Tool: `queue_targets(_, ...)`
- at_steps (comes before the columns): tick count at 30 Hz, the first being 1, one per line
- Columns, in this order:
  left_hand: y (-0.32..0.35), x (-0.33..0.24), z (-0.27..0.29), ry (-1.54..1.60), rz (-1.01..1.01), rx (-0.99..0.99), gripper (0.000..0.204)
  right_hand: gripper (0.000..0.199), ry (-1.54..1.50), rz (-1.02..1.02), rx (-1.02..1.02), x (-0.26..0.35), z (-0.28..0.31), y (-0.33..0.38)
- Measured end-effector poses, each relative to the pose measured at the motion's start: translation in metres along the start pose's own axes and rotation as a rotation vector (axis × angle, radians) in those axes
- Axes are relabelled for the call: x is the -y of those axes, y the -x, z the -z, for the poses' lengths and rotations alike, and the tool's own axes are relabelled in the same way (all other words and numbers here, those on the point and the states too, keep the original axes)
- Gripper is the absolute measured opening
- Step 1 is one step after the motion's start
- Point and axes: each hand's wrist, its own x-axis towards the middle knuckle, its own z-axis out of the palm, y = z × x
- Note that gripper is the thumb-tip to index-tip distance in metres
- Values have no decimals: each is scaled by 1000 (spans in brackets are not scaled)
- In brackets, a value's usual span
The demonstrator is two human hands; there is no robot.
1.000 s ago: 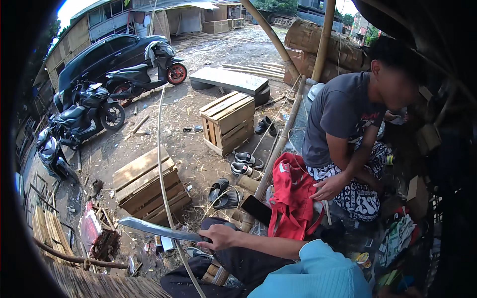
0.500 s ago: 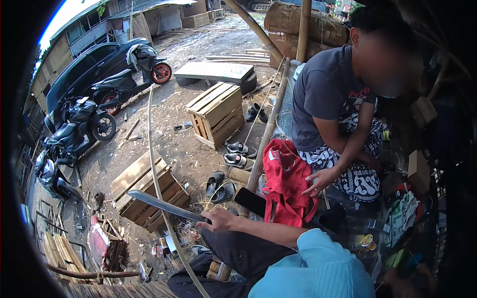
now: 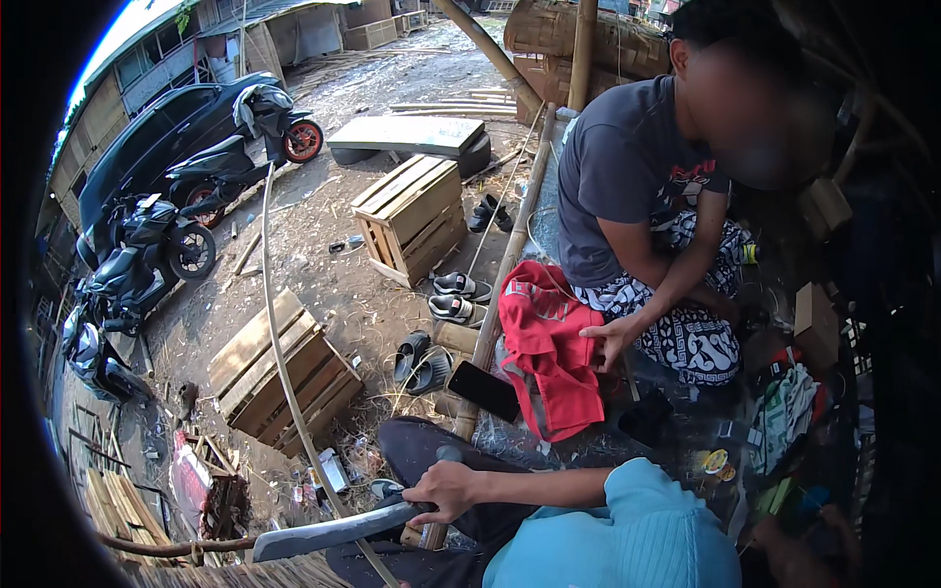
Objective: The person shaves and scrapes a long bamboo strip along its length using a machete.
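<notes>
Since the earlier frames the long blade [image 3: 338,530] has dropped toward the lower left of the frame, and the whole yard has slid upward in the view. One hand [image 3: 446,490], reaching out of a light blue sleeve [image 3: 627,534] at the bottom edge, is clamped on the blade's handle; which hand it is cannot be told, and the other is out of sight. A thin bamboo strip [image 3: 284,363] curves from the upper middle down past the blade. Bare dirt ground carries wooden crates [image 3: 412,218], sandals [image 3: 459,294] and scraps, with motorbikes [image 3: 147,245] at the left rim. At right a second person sits cross-legged, a hand [image 3: 610,341] resting on red cloth [image 3: 549,353]. Dark shadow swallows the right edge, where clutter is hard to make out.
</notes>
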Motion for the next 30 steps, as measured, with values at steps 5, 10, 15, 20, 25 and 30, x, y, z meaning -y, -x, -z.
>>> queue_targets(5, 10, 23, 3, 122, -11, -26, 27, 53, -21, -274, -76, -9, 13, 6)
queue_targets(10, 14, 50, 13, 247, -43, -64, 29, 55, 11, -295, -99, -2, 25, 25)
queue_targets(15, 32, -3, 20, -123, -272, -307, 23, 56, -136, -343, -159, 20, 23, 51)
queue_targets(20, 26, 10, 24, 369, -237, -279, 16, 51, -355, -229, -335, 34, 15, 72)
queue_targets(25, 33, -9, 29, 575, -330, -287, 10, 42, -477, -85, -503, 46, 35, 93)
queue_targets(30, 34, -23, 42, 548, -449, -344, 11, 42, -418, -29, -628, 56, 64, 106)
